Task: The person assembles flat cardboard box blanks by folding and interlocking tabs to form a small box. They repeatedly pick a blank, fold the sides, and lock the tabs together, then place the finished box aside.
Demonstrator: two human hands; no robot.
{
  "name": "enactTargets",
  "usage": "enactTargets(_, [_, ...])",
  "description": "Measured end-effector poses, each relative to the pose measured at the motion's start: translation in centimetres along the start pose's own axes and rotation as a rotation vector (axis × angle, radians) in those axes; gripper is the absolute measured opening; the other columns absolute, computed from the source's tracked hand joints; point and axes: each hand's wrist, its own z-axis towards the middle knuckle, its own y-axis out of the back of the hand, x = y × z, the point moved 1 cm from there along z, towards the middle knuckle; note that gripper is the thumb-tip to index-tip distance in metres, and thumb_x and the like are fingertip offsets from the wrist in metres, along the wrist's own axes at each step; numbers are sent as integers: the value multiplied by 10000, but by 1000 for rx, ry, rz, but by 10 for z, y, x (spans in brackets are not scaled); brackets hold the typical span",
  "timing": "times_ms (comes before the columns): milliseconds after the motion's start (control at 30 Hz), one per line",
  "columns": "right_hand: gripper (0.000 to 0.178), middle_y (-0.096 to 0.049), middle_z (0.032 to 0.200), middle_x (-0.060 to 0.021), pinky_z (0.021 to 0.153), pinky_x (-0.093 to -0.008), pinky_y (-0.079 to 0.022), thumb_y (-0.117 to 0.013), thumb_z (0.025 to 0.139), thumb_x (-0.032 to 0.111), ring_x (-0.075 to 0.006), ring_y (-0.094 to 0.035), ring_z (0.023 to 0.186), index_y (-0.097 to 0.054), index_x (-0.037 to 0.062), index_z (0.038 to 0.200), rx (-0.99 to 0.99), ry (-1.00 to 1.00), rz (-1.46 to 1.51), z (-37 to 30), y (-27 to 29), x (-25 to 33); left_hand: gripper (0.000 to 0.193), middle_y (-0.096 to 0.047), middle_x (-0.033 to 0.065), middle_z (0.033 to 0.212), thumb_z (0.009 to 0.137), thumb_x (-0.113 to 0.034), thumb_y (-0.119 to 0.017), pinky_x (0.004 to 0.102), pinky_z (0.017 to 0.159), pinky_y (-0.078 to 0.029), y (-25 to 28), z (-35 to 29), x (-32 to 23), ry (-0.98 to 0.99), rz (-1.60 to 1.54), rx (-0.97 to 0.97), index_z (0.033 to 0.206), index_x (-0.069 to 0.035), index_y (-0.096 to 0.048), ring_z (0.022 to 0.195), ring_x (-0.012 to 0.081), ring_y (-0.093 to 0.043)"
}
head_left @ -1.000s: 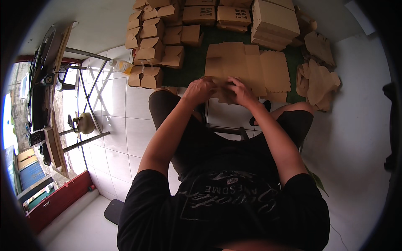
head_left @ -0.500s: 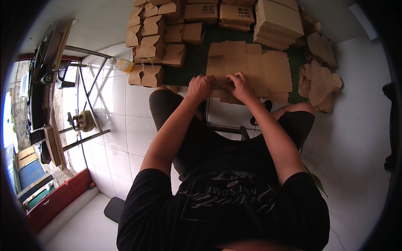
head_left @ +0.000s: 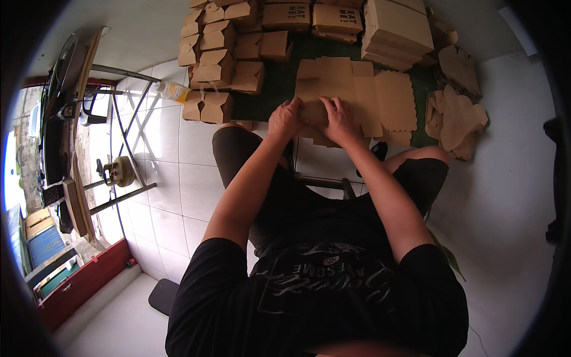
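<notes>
A small piece of brown cardboard [head_left: 312, 113], apparently partly folded, is held between my two hands at the near edge of the green surface. My left hand [head_left: 285, 119] grips its left side with the fingers curled. On the other side my right hand [head_left: 340, 123] has its fingers bent over the cardboard, the thumb hidden from view. Beneath and beyond both hands lie flat, unfolded cardboard box blanks [head_left: 339, 80]. A blank with a scalloped edge [head_left: 395, 98] lies to their right.
Folded small boxes [head_left: 215, 68] are stacked at the far left, with printed boxes [head_left: 286, 16] behind. A tall pile of cardboard [head_left: 395, 30] stands far right, beside loose cardboard scraps [head_left: 455, 116]. A bottle with yellow contents [head_left: 172, 92] and a metal frame [head_left: 134, 131] are at left.
My right hand has turned and flattened its fingers over the small cardboard piece, more of which now shows between my hands. My left hand has shifted only slightly.
</notes>
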Motion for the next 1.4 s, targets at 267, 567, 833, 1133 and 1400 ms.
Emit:
enactTargets(267, [840,-589,1450,-137,1141,-544,-551,-970,889,463,-414,-628,1353,-626,233,1619,162,-121,96,6,-1,-25,560,-771,140,1272,836,-282,-992,540,1019,-619,6,3,1,2,-19,57,1302,-209,-691,1243,420,-758])
enactTargets(567, [860,-564,1433,-132,1119,-517,-580,-1006,855,341,-390,-625,1331,-630,276,1626,58,-55,-30,6,10,-8,597,-793,154,1197,835,-210,-955,529,990,-632,17,5,1,-64,-55,103,1373,-214,-697,1140,406,-791])
enactTargets(833, [887,-577,1393,-125,1109,-507,-581,-1022,825,370,-387,-644,1291,-654,282,1626,75,-58,124,5,8,-24,631,-787,159,1236,789,-261,-1011,540,1013,-623,14,11,10,-78,-59,144,1320,-233,-671,1233,434,-759])
enactTargets(1133, [874,-583,1374,-111,1124,-519,-564,-1034,793,440,-367,-621,1280,-708,293,1590,19,-27,-14,5,7,-6,621,-779,169,1246,787,-241,-999,546,1020,-619,11,14,10,-93,-53,134,1310,-232,-663,1225,448,-757])
enactTargets(1400, [871,-573,1344,-101,1115,-502,-562,-1029,801,406,-356,-625,1250,-704,326,1604,54,-27,71,6,10,-19,590,-781,172,1249,795,-189,-942,543,1042,-614,17,13,9,-109,-78,172,1316,-224,-667,1241,437,-750])
